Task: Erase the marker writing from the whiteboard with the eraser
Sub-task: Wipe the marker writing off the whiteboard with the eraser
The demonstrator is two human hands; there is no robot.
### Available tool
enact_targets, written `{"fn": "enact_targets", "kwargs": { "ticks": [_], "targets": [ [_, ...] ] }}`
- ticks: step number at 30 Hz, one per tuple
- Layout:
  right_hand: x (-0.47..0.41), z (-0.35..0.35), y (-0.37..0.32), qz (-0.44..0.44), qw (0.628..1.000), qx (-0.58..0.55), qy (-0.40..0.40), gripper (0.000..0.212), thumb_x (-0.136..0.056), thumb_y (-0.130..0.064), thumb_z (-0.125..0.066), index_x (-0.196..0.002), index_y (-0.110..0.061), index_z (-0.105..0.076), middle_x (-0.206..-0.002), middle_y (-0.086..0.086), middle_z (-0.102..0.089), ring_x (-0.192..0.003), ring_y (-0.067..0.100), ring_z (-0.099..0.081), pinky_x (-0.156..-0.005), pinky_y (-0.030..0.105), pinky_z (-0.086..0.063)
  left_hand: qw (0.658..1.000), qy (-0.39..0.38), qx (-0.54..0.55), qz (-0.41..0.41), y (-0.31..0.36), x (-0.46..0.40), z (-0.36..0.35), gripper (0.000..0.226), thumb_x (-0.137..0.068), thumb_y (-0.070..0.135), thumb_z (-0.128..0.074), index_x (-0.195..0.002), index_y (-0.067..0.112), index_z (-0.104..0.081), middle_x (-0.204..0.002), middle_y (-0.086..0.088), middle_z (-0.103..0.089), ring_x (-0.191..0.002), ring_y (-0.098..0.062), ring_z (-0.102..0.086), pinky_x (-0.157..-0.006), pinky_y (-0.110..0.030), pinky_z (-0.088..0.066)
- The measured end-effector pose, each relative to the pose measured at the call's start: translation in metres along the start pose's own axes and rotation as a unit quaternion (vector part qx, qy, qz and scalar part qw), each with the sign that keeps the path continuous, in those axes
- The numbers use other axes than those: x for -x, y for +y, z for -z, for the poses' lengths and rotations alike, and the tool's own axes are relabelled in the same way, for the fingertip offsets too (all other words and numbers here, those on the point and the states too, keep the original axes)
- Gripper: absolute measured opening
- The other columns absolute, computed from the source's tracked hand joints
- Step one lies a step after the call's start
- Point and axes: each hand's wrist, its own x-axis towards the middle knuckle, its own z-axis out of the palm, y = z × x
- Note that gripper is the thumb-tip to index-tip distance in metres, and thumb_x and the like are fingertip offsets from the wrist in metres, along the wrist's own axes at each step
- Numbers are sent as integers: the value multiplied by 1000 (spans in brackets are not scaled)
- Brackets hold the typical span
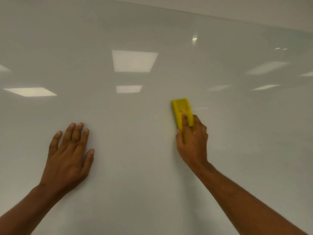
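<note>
Eraser, yellow rectangular block point(182, 111), sits flat against the glossy white whiteboard point(152, 150), right of centre in the head view. Long axis runs nearly vertical on the board, upper end tipped slightly left; free end points up, lower end is buried in the grip. Right hand point(193, 141) is clamped on the eraser: index finger point(185, 122) lies straight along its back face, thumb presses the left edge, remaining fingers curl around the right edge. Right forearm extends down to the lower-right corner. Left hand point(67, 158) rests palm-down on the board, well apart from the eraser, fingers extended and held close together, thumb splayed to the right; it holds nothing. No marker strokes can be made out on the board surface around the eraser; a faint pale streak point(200, 108) shows just right of its upper part, whether mark or glare cannot be told. Board surface is reflective, showing rectangular ceiling light panels point(133, 61) and several smaller ones to either side. A plain pale wall strip point(254, 9) borders the board's upper edge.
</note>
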Motion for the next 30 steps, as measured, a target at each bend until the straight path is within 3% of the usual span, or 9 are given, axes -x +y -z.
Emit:
{"fn": "enact_targets", "kwargs": {
  "ticks": [3,5,10,12,16,21,23,27,30],
  "targets": [
    [-21,-1,-7,205,978,7,-40,65,-90,-30,-56,-151,-25,-35,-146,21,-43,-113,42,-49,-82,45,-47,1000,2,-2,9,-11,-4,2,67,-97,40,-30,-151,0,-33,-161,-21,-26,-153,-33,-18,-123,-52,-14],
    [-47,-2,2,210,977,28,-25,64,-88,-35,-52,-149,-26,-37,-144,24,-46,-112,46,-52,-82,48,-49,1000,1,-6,18,-23,-7,4,68,-97,41,-30,-152,1,-32,-162,-21,-24,-153,-33,-16,-124,-52,-13],
    [-100,-6,-9,-173,984,1,51,59,-97,-30,-49,-153,-22,-32,-151,20,-34,-126,46,-38,-97,57,-37,998,-1,-16,60,-62,-7,12,70,-98,44,-27,-154,2,-28,-163,-20,-20,-154,-32,-13,-125,-46,-6],
    [-104,-9,-35,-209,976,-7,60,60,-97,-29,-50,-154,-23,-31,-152,18,-32,-127,44,-37,-98,56,-36,997,-2,-14,76,-79,-3,15,71,-98,45,-26,-154,2,-26,-164,-21,-18,-154,-32,-11,-125,-45,-5],
    [-79,-27,-115,74,996,-52,7,65,-87,-25,-56,-150,-26,-39,-146,23,-42,-118,48,-44,-90,55,-42,995,-1,-17,97,-114,10,23,70,-99,45,-26,-156,4,-23,-165,-19,-14,-155,-29,-6,-126,-43,-3],
    [-71,-42,-169,383,921,-20,-61,61,-88,-31,-50,-149,-31,-40,-146,17,-46,-119,36,-43,-82,44,-40,995,-10,-23,97,-145,24,27,69,-100,44,-25,-157,7,-20,-166,-17,-10,-155,-28,-4,-126,-42,-2],
    [-100,-45,-175,316,948,-10,-34,64,-85,-33,-48,-148,-31,-40,-145,20,-47,-118,40,-44,-84,50,-43,995,-10,-27,98,-156,27,30,68,-100,44,-26,-157,7,-20,-166,-17,-10,-155,-28,-4,-126,-42,-2],
    [-139,-43,-198,6,999,-19,37,62,-92,-25,-53,-151,-28,-35,-149,17,-38,-121,45,-41,-88,53,-39,994,-12,-34,102,-176,31,34,68,-100,44,-26,-157,8,-19,-166,-17,-10,-155,-28,-3,-126,-41,-1],
    [-127,-48,-232,24,999,-6,29,62,-91,-25,-50,-151,-25,-35,-149,20,-38,-119,45,-42,-86,52,-39,993,-7,-27,111,-188,35,36,69,-100,44,-26,-158,8,-17,-166,-17,-8,-156,-26,-1,-126,-40,1]
  ]
}}
